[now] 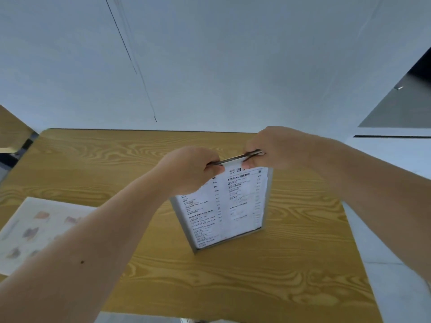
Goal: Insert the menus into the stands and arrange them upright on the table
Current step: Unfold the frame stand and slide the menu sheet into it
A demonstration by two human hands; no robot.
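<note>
A clear menu stand [186, 231] stands upright near the middle of the wooden table [233, 276], tilted slightly back. Inside it is a white printed menu [228, 206] with black text. My left hand [191, 169] pinches the stand's top edge at its left corner. My right hand [275, 145] pinches the same top edge at its right corner. A second menu [35, 229], pale with small food pictures, lies flat on the table at the left, partly hidden by my left forearm.
A white wall [210, 66] rises right behind the table's far edge. Another wooden surface [11, 127] shows at the far left. Grey floor [396, 287] lies to the right of the table.
</note>
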